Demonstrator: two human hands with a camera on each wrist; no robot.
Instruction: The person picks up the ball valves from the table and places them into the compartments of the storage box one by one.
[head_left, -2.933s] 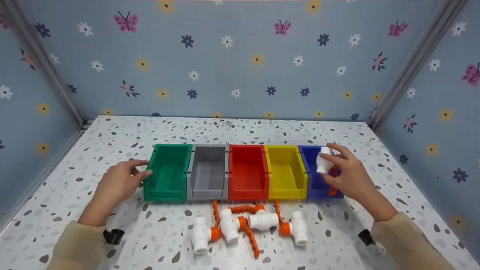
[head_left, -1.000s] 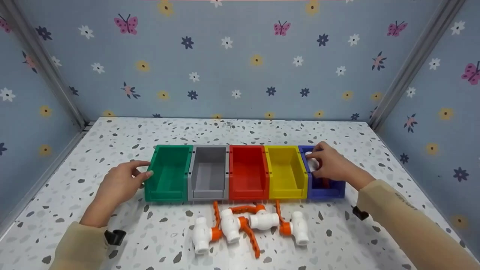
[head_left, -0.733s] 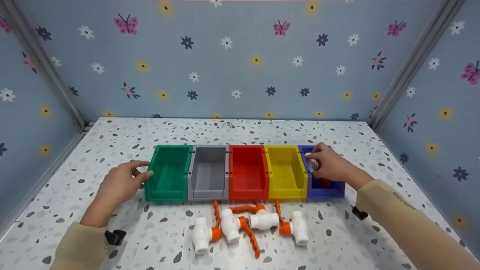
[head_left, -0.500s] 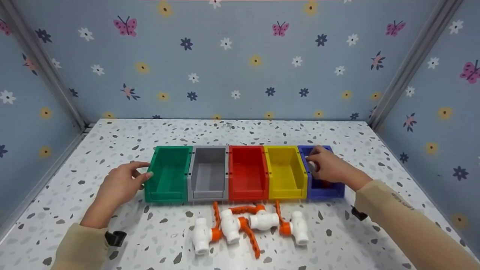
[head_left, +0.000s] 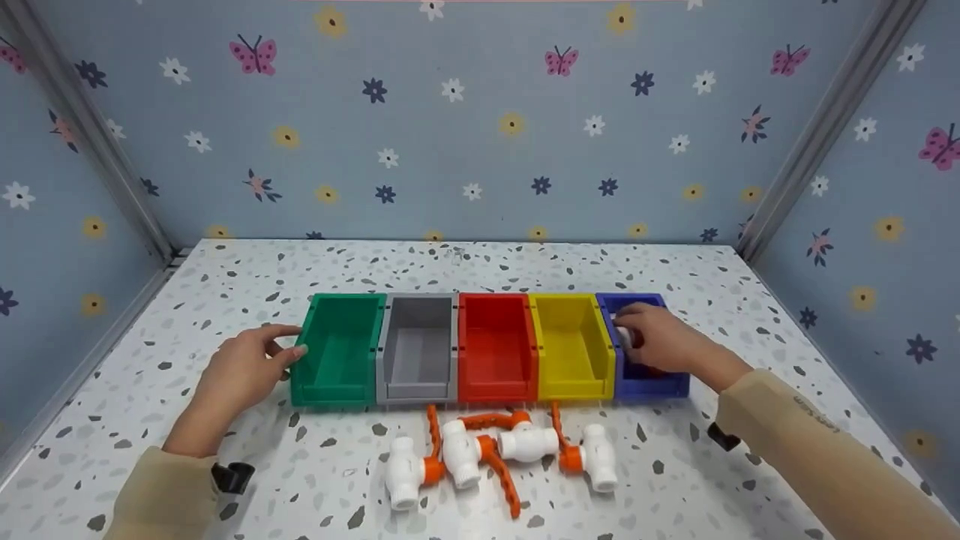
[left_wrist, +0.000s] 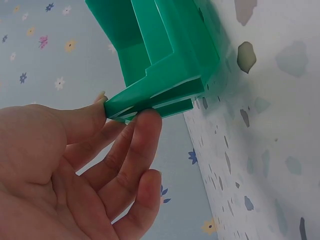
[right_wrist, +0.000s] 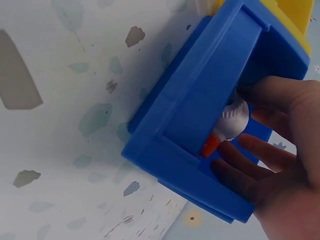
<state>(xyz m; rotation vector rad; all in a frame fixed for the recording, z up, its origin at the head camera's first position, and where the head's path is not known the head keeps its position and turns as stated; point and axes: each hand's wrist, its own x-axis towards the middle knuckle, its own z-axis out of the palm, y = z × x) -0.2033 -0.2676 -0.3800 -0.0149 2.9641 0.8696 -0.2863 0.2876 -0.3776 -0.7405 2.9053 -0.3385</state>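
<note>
Placement looks like the step in hand: the right hand (head_left: 664,337) is down inside the blue bin (head_left: 651,389), thumb and fingers curled round a white, orange-handled valve (right_wrist: 235,121), while the left hand (head_left: 241,367) pinches the green bin (head_left: 334,394) by its edge. Next move likely calls for loosening that right grip; four more valves (head_left: 460,453) lie on the tabletop (head_left: 300,495).

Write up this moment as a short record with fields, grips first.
Left grip: on the outer edge of a green rectangular plastic bin
Right grip: inside a blue rectangular plastic bin, around a white tubular plastic valve
Between them: grey rectangular plastic bin, red rectangular plastic bin, yellow rectangular plastic bin
In front: four loose white plastic valves with orange levers
Surface: white speckled table
</note>
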